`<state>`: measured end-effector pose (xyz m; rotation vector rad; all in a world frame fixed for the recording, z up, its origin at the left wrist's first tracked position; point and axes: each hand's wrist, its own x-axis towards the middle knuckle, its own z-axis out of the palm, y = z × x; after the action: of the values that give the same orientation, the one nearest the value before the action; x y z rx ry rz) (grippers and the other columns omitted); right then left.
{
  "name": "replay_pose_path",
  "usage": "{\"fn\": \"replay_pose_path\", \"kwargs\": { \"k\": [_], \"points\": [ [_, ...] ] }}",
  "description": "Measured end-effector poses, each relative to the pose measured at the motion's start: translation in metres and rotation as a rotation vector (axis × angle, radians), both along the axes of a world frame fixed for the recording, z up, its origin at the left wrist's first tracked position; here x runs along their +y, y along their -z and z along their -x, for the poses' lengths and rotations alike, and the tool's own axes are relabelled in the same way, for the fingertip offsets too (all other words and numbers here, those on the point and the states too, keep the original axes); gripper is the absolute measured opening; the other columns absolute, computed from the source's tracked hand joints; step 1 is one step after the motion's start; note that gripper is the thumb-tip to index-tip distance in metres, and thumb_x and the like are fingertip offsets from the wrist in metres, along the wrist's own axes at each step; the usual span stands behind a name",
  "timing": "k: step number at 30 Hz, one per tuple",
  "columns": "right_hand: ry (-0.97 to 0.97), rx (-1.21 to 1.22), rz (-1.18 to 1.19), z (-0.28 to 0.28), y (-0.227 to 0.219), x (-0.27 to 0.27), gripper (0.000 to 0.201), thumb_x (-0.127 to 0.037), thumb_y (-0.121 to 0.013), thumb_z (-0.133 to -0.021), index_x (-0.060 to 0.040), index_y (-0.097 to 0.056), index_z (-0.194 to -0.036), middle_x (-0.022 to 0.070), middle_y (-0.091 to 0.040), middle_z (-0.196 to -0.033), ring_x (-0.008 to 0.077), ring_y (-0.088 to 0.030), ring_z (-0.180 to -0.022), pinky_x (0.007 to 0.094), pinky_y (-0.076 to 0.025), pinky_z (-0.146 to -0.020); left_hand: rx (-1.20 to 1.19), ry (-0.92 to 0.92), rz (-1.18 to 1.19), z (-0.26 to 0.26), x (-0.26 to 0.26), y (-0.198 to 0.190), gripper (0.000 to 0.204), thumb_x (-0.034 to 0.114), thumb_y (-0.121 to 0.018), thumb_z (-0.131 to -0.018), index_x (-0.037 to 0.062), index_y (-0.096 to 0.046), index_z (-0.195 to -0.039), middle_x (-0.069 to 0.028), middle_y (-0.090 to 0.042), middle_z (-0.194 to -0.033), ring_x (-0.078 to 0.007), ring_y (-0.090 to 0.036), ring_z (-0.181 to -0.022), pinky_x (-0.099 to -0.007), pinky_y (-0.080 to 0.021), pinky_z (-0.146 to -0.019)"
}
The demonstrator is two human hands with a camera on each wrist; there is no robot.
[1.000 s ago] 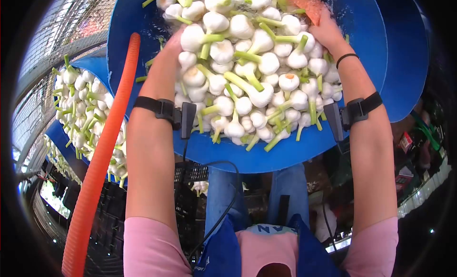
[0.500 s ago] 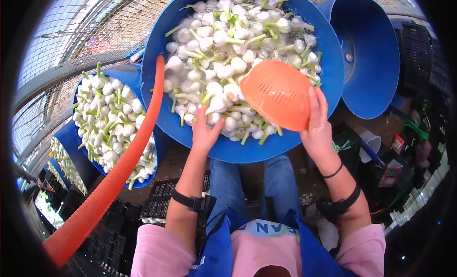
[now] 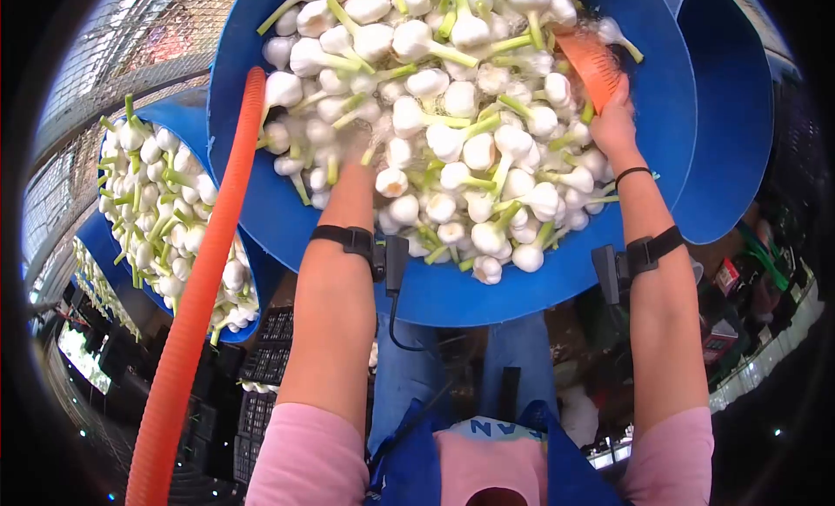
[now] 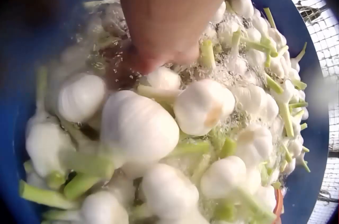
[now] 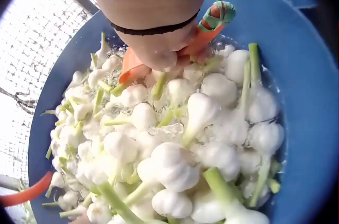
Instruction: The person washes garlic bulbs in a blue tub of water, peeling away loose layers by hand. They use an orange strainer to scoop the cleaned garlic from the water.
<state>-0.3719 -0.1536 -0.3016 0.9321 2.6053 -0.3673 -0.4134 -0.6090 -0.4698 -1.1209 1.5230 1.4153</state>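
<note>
A big blue tub (image 3: 487, 301) holds water and a heap of white garlic bulbs (image 3: 444, 140) with cut green stems. At the tub's right side, my right hand (image 3: 615, 127) grips an orange colander (image 3: 593, 67), partly sunk among the bulbs. In the right wrist view, orange edges of the colander (image 5: 132, 68) show on both sides of the hand, with bulbs just below. My left hand (image 3: 355, 149) reaches down into the water on the left. Its fingers are hidden under bubbling water and garlic, also in the left wrist view.
An orange corrugated hose (image 3: 196, 306) runs over the tub's left rim. Left of it stands a blue barrel full of garlic (image 3: 165, 219). Another blue barrel (image 3: 722, 114) is at the right. Black crates (image 3: 261, 358) lie below, and wire mesh (image 3: 122, 45) borders the left.
The colander, held upturned above the garlic half a second ago, is now down in the water at the right. My left hand has moved forward from the near-side bulbs into the water.
</note>
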Motion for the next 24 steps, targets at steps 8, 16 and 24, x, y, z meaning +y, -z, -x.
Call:
{"fn": "replay_pose_path", "kwargs": {
  "k": [8,16,24],
  "points": [
    [0.392,0.049,0.510,0.003,-0.065,-0.035,0.086,-0.003,-0.057,-0.072,-0.0012,-0.011,-0.145,0.0295,-0.044,-0.130,0.0404,-0.054,-0.111,0.0410,-0.044,-0.096,0.658,0.405,0.132,0.002,0.049,-0.170,0.025,0.014,-0.062,-0.078,0.0021,-0.064,-0.100,-0.0144,-0.062,-0.095,-0.0300,-0.059,-0.089,-0.0379,-0.045,-0.085],
    [-0.041,0.390,0.338,-0.039,-0.197,-0.043,0.081,0.008,-0.055,-0.075,0.0006,-0.015,-0.144,0.0251,-0.035,-0.139,0.0384,-0.040,-0.128,0.0410,-0.037,-0.104,1.012,0.730,0.758,0.132,0.159,-0.227,0.071,0.054,-0.068,-0.073,0.0083,-0.054,-0.126,-0.0281,-0.035,-0.138,-0.0420,-0.020,-0.134,-0.0505,-0.023,-0.107],
    [-0.153,0.277,-0.095,0.123,-0.099,-0.052,0.083,-0.009,-0.060,-0.077,-0.0071,-0.014,-0.146,0.0278,-0.037,-0.134,0.0457,-0.051,-0.110,0.0447,-0.043,-0.095,0.741,0.867,0.528,0.217,0.114,-0.161,0.103,0.078,-0.056,-0.067,0.0036,-0.043,-0.137,-0.0245,-0.048,-0.133,-0.0319,-0.048,-0.124,-0.0389,-0.036,-0.103]
  ]
}}
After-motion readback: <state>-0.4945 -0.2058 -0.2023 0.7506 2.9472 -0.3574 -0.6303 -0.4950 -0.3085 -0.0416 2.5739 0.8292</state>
